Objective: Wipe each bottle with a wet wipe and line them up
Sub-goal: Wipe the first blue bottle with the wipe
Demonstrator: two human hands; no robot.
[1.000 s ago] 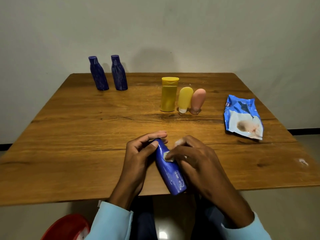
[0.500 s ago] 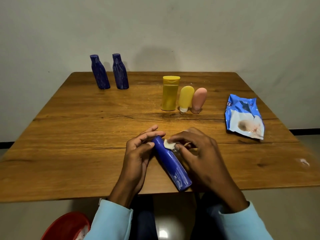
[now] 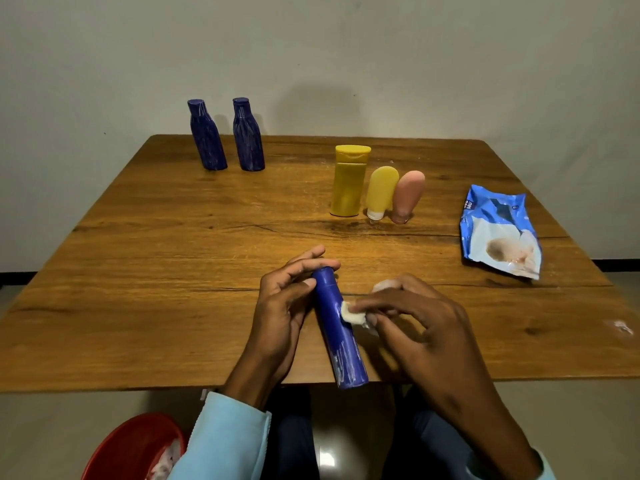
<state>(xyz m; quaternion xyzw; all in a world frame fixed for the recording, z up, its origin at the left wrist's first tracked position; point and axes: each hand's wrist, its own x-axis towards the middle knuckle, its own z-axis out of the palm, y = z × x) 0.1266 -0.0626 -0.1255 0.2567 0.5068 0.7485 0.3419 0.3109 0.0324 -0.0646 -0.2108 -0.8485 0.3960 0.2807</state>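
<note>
A dark blue bottle [image 3: 341, 337] lies tilted over the table's near edge, cap pointing away from me. My left hand [image 3: 282, 310] grips its upper part, thumb and fingers around the neck. My right hand [image 3: 420, 323] pinches a white wet wipe [image 3: 352, 315] and presses it against the bottle's right side. Two more blue bottles [image 3: 207, 135] [image 3: 248, 134] stand side by side at the far left. A yellow bottle [image 3: 349, 180], a small yellow tube [image 3: 381, 191] and a pink tube [image 3: 407, 195] stand in a row right of centre.
A blue wet-wipe pack [image 3: 498, 230] lies at the right of the wooden table [image 3: 156, 271]. A red bin [image 3: 135, 448] holding used wipes sits on the floor at lower left. A wall rises directly behind the table.
My right hand slid the wipe from the bottle's cap end down along its side. The bottle has tilted more upright, its base swinging back to the left. My left hand kept its grip.
</note>
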